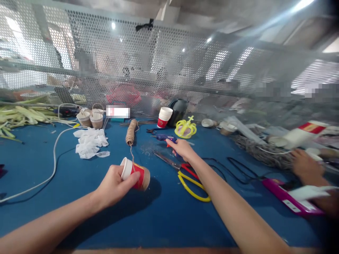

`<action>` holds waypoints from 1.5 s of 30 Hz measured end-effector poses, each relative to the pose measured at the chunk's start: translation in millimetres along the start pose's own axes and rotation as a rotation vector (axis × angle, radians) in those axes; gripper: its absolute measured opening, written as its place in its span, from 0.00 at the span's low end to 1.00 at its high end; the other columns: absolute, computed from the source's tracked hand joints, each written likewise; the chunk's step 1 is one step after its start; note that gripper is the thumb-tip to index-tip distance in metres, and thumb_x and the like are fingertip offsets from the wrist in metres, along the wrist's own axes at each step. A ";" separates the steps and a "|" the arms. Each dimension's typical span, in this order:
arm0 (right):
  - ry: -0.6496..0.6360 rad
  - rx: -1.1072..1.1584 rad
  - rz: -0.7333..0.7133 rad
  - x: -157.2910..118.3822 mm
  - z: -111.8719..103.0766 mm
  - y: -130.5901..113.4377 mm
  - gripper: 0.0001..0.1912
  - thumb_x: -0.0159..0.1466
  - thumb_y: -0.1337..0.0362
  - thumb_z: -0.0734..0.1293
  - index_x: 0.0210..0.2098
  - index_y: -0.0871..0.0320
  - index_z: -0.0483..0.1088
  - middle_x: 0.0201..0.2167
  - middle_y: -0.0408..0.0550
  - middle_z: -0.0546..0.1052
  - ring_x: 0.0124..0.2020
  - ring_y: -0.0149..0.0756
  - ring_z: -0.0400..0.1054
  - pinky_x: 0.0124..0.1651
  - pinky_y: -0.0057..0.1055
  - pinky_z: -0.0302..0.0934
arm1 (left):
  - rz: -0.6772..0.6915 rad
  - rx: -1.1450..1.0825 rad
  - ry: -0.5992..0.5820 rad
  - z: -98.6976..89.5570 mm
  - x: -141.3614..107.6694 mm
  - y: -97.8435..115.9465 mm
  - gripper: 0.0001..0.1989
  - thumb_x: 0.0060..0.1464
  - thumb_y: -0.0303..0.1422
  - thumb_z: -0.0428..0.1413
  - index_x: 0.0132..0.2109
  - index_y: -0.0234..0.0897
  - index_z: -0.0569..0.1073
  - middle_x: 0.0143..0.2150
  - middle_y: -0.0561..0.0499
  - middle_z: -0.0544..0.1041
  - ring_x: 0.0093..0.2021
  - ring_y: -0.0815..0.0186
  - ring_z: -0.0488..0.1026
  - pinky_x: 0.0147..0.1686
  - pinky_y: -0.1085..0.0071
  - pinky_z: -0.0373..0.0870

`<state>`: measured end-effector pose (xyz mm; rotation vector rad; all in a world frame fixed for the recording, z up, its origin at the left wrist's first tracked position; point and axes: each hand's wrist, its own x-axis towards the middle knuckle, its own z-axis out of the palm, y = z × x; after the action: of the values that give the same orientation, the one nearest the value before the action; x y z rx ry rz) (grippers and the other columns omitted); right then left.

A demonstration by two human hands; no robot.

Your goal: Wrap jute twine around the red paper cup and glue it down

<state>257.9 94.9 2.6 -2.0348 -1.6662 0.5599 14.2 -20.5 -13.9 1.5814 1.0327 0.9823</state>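
Fingers of the left hand clamp a red paper cup on its side, near the scissors, keeping its twine wrap reachable, while the right hand closes loosely around the blue glue gun just beyond the scissors.

open blue table left – scissors, cable clutter right

Two bare forearms in view, no sleeves showing up to frame edge. Left hand: no glove, no ring, no watch or band at wrist. Right hand: likewise bare, no jewellery, wrist plain. Fingernails too small to tell. Nothing else of body visible.
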 end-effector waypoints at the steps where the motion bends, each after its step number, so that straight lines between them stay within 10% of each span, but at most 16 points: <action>1: -0.005 -0.032 0.012 5.4 2.5 1.2 0.20 0.61 0.52 0.58 0.27 0.64 0.68 0.16 0.49 0.70 0.18 0.32 0.65 0.22 0.26 0.57 | -0.021 -0.027 -0.003 0.3 0.7 1.3 0.16 0.48 0.41 0.52 0.20 0.34 0.65 0.17 0.56 0.60 0.20 0.73 0.53 0.20 0.75 0.53; 12: 0.008 -0.276 -0.036 -3.9 4.0 -29.3 0.18 0.61 0.59 0.60 0.36 0.70 0.73 0.45 0.71 0.71 0.51 0.55 0.62 0.48 0.41 0.54 | -0.245 -0.223 -0.039 7.1 13.2 6.2 0.19 0.43 0.45 0.54 0.21 0.33 0.64 0.17 0.57 0.59 0.19 0.75 0.52 0.19 0.75 0.48; 16: -0.291 -0.096 -0.270 -52.1 7.2 -55.8 0.28 0.63 0.46 0.52 0.32 0.57 0.76 0.37 0.49 0.78 0.39 0.37 0.70 0.43 0.29 0.59 | -0.214 -0.176 -0.070 10.4 15.4 6.6 0.18 0.43 0.44 0.54 0.19 0.34 0.62 0.16 0.58 0.57 0.18 0.75 0.50 0.18 0.75 0.45; 18: -0.541 0.194 -0.342 -73.8 12.2 -64.0 0.31 0.62 0.44 0.50 0.35 0.60 0.75 0.38 0.51 0.77 0.38 0.37 0.69 0.44 0.32 0.59 | -0.173 -0.117 -0.090 12.4 14.4 6.4 0.17 0.44 0.43 0.53 0.18 0.36 0.59 0.15 0.58 0.55 0.18 0.75 0.48 0.18 0.75 0.45; 22: -0.639 0.625 -0.295 -98.4 21.8 -66.7 0.21 0.56 0.50 0.64 0.38 0.61 0.73 0.37 0.49 0.76 0.37 0.34 0.68 0.45 0.33 0.59 | -0.105 -0.015 -0.124 15.5 9.5 1.5 0.17 0.46 0.41 0.51 0.18 0.37 0.57 0.16 0.59 0.53 0.18 0.75 0.47 0.18 0.74 0.44; 45: -0.226 0.816 -0.401 -106.2 13.9 -45.1 0.06 0.53 0.61 0.69 0.29 0.57 0.74 0.28 0.43 0.77 0.29 0.29 0.68 0.38 0.30 0.63 | -0.429 -0.422 -0.035 4.4 3.4 1.0 0.17 0.41 0.43 0.60 0.27 0.31 0.71 0.21 0.55 0.71 0.19 0.75 0.61 0.22 0.78 0.57</action>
<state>193.9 -0.5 20.2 -1.0594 -1.5381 1.1197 19.5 -18.7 -13.4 0.9764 1.0065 0.8044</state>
